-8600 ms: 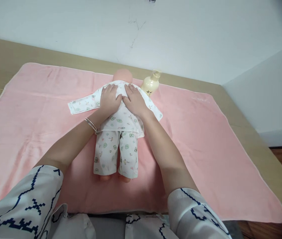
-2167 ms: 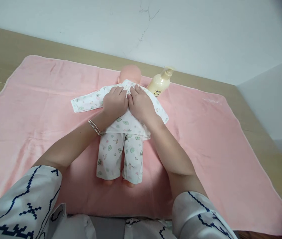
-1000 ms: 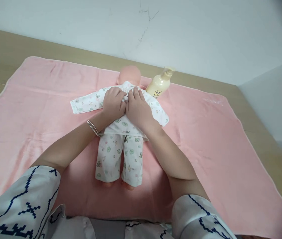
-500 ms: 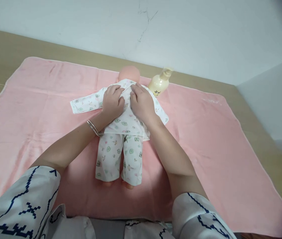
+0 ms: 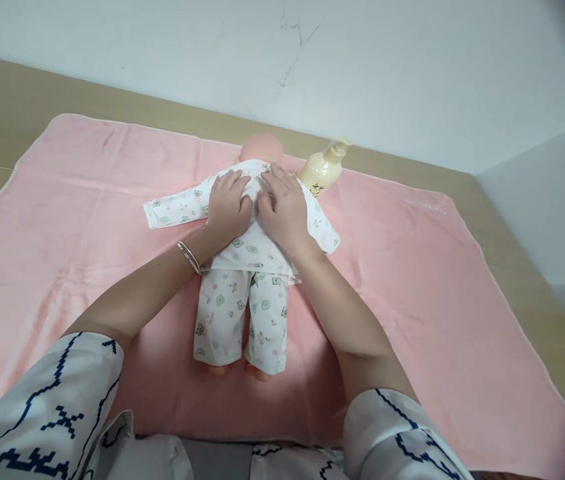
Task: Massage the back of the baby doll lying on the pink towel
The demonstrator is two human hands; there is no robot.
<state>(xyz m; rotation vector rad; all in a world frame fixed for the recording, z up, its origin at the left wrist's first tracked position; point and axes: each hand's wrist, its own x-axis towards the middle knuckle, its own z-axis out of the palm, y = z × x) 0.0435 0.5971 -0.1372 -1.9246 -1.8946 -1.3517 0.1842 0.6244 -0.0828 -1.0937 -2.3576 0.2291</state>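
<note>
A baby doll [image 5: 261, 148] lies stretched out on a pink blanket [image 5: 412, 300], its feet toward me and its head at the far end. It wears a white printed shirt [image 5: 251, 250] and matching trousers [image 5: 219, 320]. My left hand [image 5: 228, 205], with bangles at the wrist, rests flat on the upper left of the shirt. Across a narrow gap, my right hand [image 5: 283, 208] lies on the shirt's upper right, fingers stretched toward the collar. Both hands touch the fabric from above. One sleeve extends out to the left; the other slants down to the right.
A cream pump bottle [image 5: 323, 168] lies tilted beside the doll's head on the right. The blanket covers most of a wooden table [image 5: 127, 93], which stands against a cracked white wall [image 5: 162, 40].
The fingers of my right hand have spread and straightened a little on the shirt. My left hand stays in nearly the same place. The view has shifted slightly.
</note>
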